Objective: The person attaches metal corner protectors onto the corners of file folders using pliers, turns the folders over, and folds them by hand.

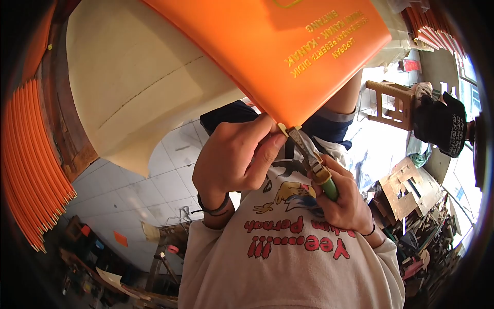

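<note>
An orange folder [314, 62] with gold lettering fills the top middle, one corner pointing down toward the chest. My left hand [234, 154] is closed at that corner, its thumb and forefinger pinching beside a small gold metal corner piece [282, 129]. Wrapped in my right hand [342, 198] are pliers [306, 149] with a green handle. Their jaws meet the folder's corner at the metal piece; whether they grip it is too small to tell. Part of the handle is hidden by my right fingers.
Brown paper [139, 77] covers the work surface, its torn edge hanging over. Orange folders [33, 165] lie stacked at left, with more [437, 28] at top right. A tan stool [388, 103], a dark bag [442, 123] and a heap of board scraps [411, 190] are at right.
</note>
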Action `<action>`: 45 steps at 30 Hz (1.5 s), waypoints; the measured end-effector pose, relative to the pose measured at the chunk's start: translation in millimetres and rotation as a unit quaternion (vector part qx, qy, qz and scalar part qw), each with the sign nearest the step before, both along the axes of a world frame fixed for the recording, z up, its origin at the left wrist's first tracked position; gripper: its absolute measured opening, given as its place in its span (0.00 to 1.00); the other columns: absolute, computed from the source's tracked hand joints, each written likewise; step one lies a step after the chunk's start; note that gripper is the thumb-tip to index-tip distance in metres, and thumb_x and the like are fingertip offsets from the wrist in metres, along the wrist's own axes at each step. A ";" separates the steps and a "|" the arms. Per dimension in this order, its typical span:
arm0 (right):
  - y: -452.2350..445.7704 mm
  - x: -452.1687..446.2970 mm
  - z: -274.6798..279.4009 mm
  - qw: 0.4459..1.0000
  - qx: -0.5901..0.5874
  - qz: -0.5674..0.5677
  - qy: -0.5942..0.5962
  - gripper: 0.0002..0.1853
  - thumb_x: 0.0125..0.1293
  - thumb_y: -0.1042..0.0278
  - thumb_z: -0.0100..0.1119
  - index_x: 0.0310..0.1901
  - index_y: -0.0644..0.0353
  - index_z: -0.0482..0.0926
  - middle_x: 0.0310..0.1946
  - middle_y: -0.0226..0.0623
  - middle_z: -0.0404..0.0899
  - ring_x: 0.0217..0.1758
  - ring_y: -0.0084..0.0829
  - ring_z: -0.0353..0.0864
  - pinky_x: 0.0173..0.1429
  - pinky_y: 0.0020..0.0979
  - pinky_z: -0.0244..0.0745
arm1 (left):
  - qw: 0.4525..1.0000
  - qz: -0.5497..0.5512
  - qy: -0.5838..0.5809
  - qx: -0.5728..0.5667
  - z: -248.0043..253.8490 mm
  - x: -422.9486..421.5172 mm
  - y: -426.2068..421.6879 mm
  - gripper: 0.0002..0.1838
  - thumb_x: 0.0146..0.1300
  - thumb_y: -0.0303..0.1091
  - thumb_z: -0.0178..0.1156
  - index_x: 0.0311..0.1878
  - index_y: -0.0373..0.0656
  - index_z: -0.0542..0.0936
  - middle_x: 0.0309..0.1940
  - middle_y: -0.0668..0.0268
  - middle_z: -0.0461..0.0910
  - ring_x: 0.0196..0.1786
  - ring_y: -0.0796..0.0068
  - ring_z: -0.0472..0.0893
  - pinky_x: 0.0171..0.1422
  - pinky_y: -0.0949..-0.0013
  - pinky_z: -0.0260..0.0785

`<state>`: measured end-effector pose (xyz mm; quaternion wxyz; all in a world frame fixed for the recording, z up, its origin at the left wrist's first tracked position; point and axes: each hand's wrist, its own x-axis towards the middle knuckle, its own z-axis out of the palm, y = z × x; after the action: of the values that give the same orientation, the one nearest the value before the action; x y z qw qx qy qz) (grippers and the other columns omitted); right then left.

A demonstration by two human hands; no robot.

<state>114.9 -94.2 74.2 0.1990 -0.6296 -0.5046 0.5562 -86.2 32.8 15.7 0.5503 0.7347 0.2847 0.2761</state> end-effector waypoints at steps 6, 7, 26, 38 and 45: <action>-0.5 -3.5 0.9 1.000 -0.004 -0.018 -0.001 0.10 0.53 0.84 0.53 0.38 0.67 0.76 0.40 0.47 0.74 0.40 0.48 0.78 0.46 0.40 0.73 | 0.999 0.007 -0.036 0.007 -8.6 1.0 0.6 0.06 0.64 0.25 0.58 0.42 0.35 0.78 0.19 0.61 0.76 0.17 0.67 0.77 0.23 0.67 0.67; -0.6 -2.9 0.9 1.000 -0.001 -0.013 0.003 0.10 0.52 0.84 0.53 0.38 0.67 0.76 0.40 0.47 0.74 0.40 0.48 0.78 0.46 0.40 0.73 | 0.999 0.016 -0.048 0.002 -11.2 1.7 -0.3 0.05 0.63 0.24 0.58 0.42 0.35 0.78 0.19 0.61 0.76 0.17 0.68 0.77 0.23 0.68 0.67; -2.9 1.2 5.4 0.998 -0.010 0.027 0.053 0.24 0.45 0.84 0.54 0.49 0.65 0.81 0.65 0.57 0.69 0.62 0.57 0.77 0.64 0.40 0.73 | 0.996 0.024 -0.082 -0.010 -26.8 0.6 -1.8 0.04 0.61 0.25 0.61 0.35 0.34 0.78 0.17 0.62 0.76 0.17 0.71 0.75 0.22 0.70 0.65; -4.3 -0.3 -0.4 0.999 -0.015 0.005 0.050 0.18 0.45 0.85 0.46 0.40 0.71 0.77 0.46 0.48 0.80 0.41 0.39 0.82 0.52 0.36 0.77 | 0.996 0.023 -0.090 -0.014 -25.6 1.9 -0.5 0.03 0.61 0.24 0.61 0.34 0.34 0.78 0.16 0.62 0.75 0.17 0.70 0.75 0.23 0.69 0.65; 0.6 1.3 4.3 0.997 -0.027 0.032 0.058 0.24 0.45 0.85 0.48 0.47 0.71 0.80 0.61 0.57 0.73 0.63 0.50 0.78 0.67 0.41 0.70 | 0.994 0.031 -0.104 -0.027 -26.3 3.5 -1.8 0.04 0.62 0.25 0.60 0.33 0.34 0.78 0.16 0.62 0.76 0.17 0.70 0.76 0.24 0.70 0.66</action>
<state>116.2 -93.6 78.4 0.1928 -0.5849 -0.4972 0.6112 -82.8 31.0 -10.6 0.5875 0.6778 0.2560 0.3605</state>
